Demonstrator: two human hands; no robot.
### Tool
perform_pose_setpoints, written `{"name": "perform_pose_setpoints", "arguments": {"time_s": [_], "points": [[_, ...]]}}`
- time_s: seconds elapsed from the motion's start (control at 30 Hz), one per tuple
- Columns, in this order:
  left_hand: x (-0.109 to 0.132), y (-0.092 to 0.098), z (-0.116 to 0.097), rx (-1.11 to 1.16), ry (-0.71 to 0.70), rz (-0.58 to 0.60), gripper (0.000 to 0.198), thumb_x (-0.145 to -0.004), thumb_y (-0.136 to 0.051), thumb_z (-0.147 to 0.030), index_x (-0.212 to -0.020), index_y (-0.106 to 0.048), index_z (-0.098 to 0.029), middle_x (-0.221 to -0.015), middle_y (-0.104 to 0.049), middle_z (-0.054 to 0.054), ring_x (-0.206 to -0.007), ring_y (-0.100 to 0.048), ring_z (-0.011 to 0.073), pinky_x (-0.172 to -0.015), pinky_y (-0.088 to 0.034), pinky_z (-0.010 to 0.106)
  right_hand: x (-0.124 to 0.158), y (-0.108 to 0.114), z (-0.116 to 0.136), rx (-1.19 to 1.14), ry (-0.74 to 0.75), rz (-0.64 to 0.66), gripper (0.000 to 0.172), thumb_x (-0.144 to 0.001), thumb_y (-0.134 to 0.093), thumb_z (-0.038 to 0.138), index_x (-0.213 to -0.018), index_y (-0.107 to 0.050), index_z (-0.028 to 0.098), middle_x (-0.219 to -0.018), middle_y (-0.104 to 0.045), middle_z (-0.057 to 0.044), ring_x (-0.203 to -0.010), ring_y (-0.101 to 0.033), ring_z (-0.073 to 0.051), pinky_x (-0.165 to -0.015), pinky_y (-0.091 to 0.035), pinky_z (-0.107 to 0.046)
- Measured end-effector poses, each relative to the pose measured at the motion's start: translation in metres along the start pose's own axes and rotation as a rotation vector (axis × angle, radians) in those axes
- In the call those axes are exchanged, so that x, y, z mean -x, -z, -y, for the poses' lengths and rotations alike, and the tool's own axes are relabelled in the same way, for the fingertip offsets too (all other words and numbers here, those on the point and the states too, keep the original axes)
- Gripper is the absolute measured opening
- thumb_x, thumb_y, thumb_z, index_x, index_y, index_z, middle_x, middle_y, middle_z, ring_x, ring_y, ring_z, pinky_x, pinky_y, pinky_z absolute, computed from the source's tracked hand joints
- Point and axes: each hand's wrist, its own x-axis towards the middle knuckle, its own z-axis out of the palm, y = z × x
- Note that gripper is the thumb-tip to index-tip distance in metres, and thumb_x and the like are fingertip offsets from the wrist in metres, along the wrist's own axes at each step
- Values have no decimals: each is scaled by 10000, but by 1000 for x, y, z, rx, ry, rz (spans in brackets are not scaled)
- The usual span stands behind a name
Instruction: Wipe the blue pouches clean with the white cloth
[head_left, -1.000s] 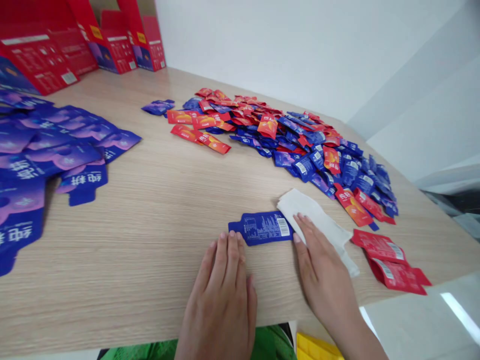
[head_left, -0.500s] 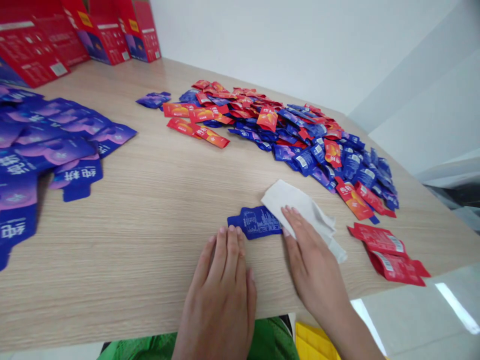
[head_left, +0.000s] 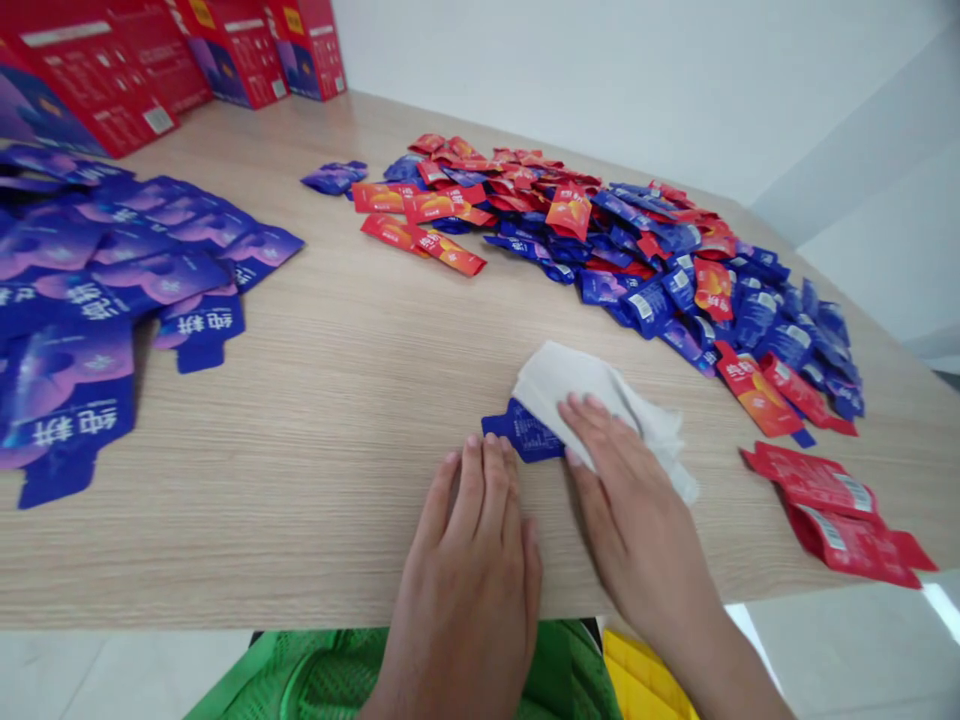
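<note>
A dark blue foil sachet (head_left: 523,432) lies back side up on the light wood table (head_left: 315,400), its printed text showing. A crumpled white cloth (head_left: 592,393) covers most of the sachet. My right hand (head_left: 630,490) lies flat on the cloth, pressing it to the table, and the sachet's barcode end is hidden beneath. My left hand (head_left: 469,570) rests flat on the wood with its fingers together, and the fingertips sit just below the sachet's exposed end.
A large heap of mixed red and blue sachets (head_left: 622,235) fills the far right of the table. Flat blue sachets (head_left: 112,270) spread at left, and red sachets (head_left: 832,515) lie at right. Red boxes (head_left: 240,55) stand behind. A green mesh bag (head_left: 390,680) and yellow object (head_left: 637,675) sit below the edge.
My right hand has slid left with the cloth, which now covers the sachet's barcode end. My left hand stays beside the sachet. The whole view has shifted slightly.
</note>
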Motion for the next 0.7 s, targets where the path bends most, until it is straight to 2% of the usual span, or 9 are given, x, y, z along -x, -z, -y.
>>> {"name": "perform_pose_setpoints", "arguments": {"time_s": [0.1, 0.17, 0.23, 0.3, 0.4, 0.47, 0.6, 0.67, 0.7], "points": [[0, -1, -2, -2, 8, 5, 519, -1032, -396, -206, -1444, -614, 22, -1490, -702, 175, -1414, -659, 311, -1154, -591, 435, 3, 11, -23, 51, -183, -90, 514, -1149, -413, 388, -1545, -613, 129, -1604, -617, -165, -1524, -564, -322, -1271, -466, -596], [0, -2, -2, 4, 12, 5, 519, -1030, -392, -203, -1441, -617, 23, -1494, -698, 176, -1412, -660, 312, -1153, -592, 435, 3, 14, -21, 20, -207, -119, 505, -1155, -414, 406, -1533, -624, 145, -1592, -633, -150, -1515, -575, -308, -1267, -477, -574], [-1, -2, -3, 9, 13, -5, 516, -1024, -395, -198, -1428, -626, 25, -1493, -697, 187, -1407, -664, 319, -1148, -595, 441, 2, 13, -5, -48, -111, -101, 474, -1160, -421, 357, -1566, -588, 180, -1637, -597, -100, -1555, -529, -247, -1292, -460, -503], [-1, -2, -2, 19, -1, -10, 489, -1008, -408, -180, -1378, -671, 3, -1443, -733, 188, -1370, -691, 331, -1139, -599, 466, 0, 8, 14, -97, 64, -22, 469, -1154, -417, 268, -1601, -542, 201, -1685, -546, -50, -1597, -462, -181, -1325, -413, -433], [-2, 0, -1, 31, -24, -15, 449, -993, -428, -157, -1305, -719, -21, -1344, -789, 175, -1286, -742, 329, -1108, -612, 478, -4, 1, 25, -86, 211, 92, 482, -1133, -399, 180, -1590, -552, 187, -1686, -544, -36, -1607, -442, -159, -1358, -354, -426], [-2, 0, 0, 22, -27, -23, 466, -1002, -427, -168, -1345, -690, 6, -1385, -766, 188, -1305, -732, 328, -1096, -615, 463, -5, 1, 14, -42, 147, 77, 470, -1130, -411, 197, -1568, -579, 167, -1666, -567, -66, -1591, -475, -203, -1353, -365, -488], [-1, -1, 1, 14, -24, -23, 511, -1012, -413, -183, -1412, -627, 52, -1459, -709, 221, -1373, -688, 338, -1115, -599, 460, -3, 9, -13, 33, -99, -70, 479, -1145, -434, 311, -1553, -599, 121, -1602, -619, -160, -1525, -565, -307, -1280, -457, -591], [-1, -2, 1, 17, -15, -31, 510, -1010, -420, -183, -1410, -626, 58, -1466, -702, 226, -1375, -686, 345, -1121, -593, 468, -3, 12, -10, -13, -129, -101, 471, -1151, -433, 327, -1554, -602, 151, -1589, -637, -145, -1513, -579, -293, -1272, -476, -563], [-1, -1, 1, 17, -14, -37, 506, -1007, -422, -179, -1400, -632, 59, -1466, -702, 229, -1371, -688, 348, -1119, -592, 470, -4, 12, -4, -53, -99, -85, 464, -1149, -437, 313, -1565, -593, 177, -1603, -628, -121, -1526, -565, -270, -1281, -472, -535]]}}
